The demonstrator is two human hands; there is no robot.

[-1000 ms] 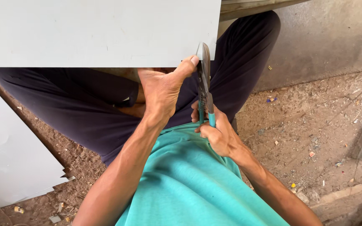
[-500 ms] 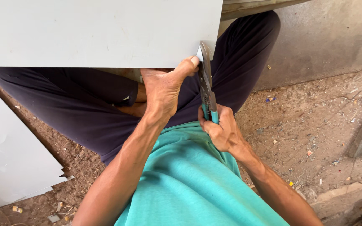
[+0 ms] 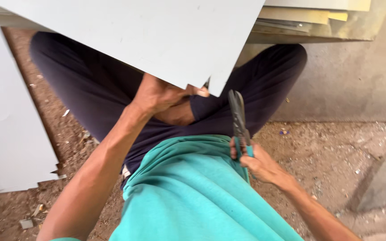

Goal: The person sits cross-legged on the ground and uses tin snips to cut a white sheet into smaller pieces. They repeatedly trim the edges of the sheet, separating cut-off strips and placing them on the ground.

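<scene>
Left hand (image 3: 159, 96) grips the lower edge of the sheet (image 3: 135, 35), pale grey, tilted over the lap. Right hand (image 3: 258, 163) fist-tight on snips (image 3: 238, 118), blades shut, just clear of the sheet's corner, open dirt to the right.

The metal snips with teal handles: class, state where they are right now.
In the head view, the metal snips with teal handles stand right of centre in the right hand, blades pointing up just below the grey sheet.

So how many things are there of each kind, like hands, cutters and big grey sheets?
Hands: 2, the left hand gripping the sheet's edge and the right hand holding the cutters.
Metal cutters: 1.
Big grey sheets: 2, the sheet over the lap and the sheet on the ground.
Total: 5.
</scene>
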